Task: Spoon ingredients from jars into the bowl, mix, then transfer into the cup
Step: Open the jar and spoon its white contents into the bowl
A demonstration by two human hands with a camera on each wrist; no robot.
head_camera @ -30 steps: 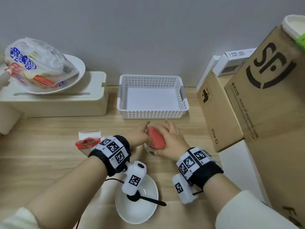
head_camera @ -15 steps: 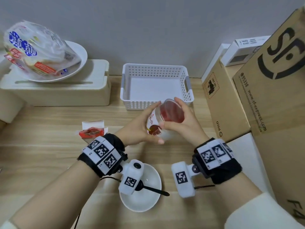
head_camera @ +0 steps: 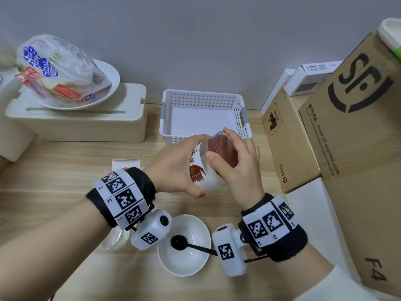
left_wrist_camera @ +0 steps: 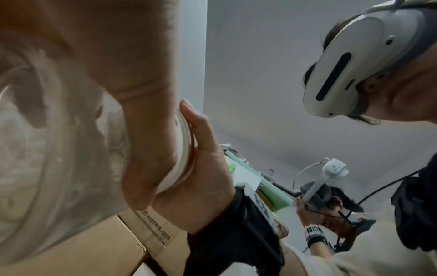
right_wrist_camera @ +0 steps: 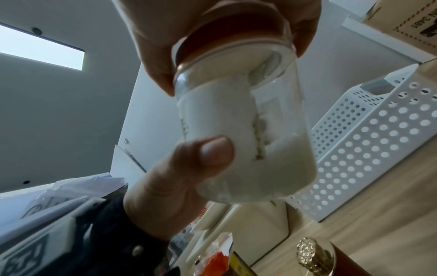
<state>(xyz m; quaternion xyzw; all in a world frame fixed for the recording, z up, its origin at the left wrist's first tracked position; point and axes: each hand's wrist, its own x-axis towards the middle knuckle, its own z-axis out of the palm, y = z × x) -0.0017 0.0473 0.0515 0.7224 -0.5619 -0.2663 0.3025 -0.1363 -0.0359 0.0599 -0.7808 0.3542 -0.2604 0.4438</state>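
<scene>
2 hands hold 1 jar (head_camera: 202, 168) up in the air at the middle of the head view, above the wooden surface (head_camera: 65, 170). The jar is tilted, with its top leaning toward the upper right of the frame. It has white stuff inside and a white label with red marks. The left hand (head_camera: 173, 164) is wrapped around the side of the jar. The right hand (head_camera: 236, 168) is curled over the red lid (head_camera: 220, 147), with its thumb on the rim. You cannot tell if the lid is tight or loose.

In the right wrist view the jar (right_wrist_camera: 238, 130) fills the middle, and the left thumb presses on its side.

1 white bowl (head_camera: 184, 263) sits at the bottom middle of the head view, below the hands. 1 black spoon (head_camera: 188, 245) lies in it, with its handle pointing right. 1 clear cup (head_camera: 112, 240) peeks out under the left wrist, just left of the bowl.

1 white basket (head_camera: 204, 98) with holes sits at the upper middle, behind the jar. 1 plate (head_camera: 106, 83) with a plastic bag (head_camera: 56, 68) on it rests on a cream box (head_camera: 86, 124) at the upper left. Brown cardboard boxes (head_camera: 347, 131) stand on the right side.
</scene>
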